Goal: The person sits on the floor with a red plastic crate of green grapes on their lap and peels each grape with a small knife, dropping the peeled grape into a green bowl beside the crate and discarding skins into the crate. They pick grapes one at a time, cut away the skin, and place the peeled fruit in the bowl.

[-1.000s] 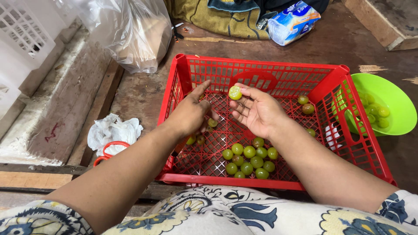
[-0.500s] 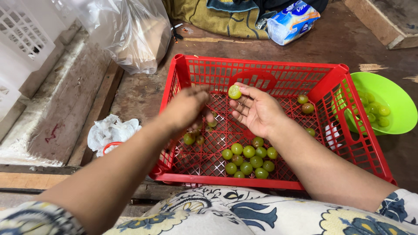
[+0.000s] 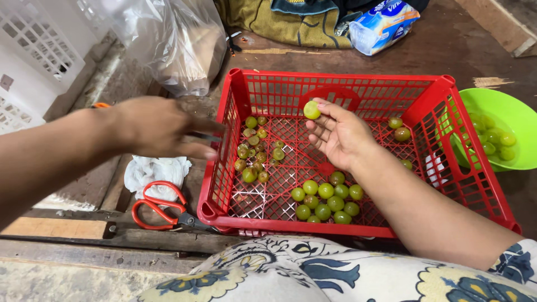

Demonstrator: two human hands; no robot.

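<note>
Red-handled scissors (image 3: 159, 210) lie on the wooden floor (image 3: 447, 50) at lower left of the frame, just below a crumpled white cloth (image 3: 154, 170). A clear plastic bag (image 3: 173, 39) bulges at upper centre-left, and a white plastic basket (image 3: 33, 50) fills the upper left corner. At the right edge sits a lime-green bowl (image 3: 506, 120) holding several green fruits. At top centre lies an olive-yellow cloth (image 3: 279, 25), with a blue-and-white soft packet (image 3: 383, 25) just to its right. A floral-patterned garment (image 3: 335, 274) spans the bottom edge.
</note>
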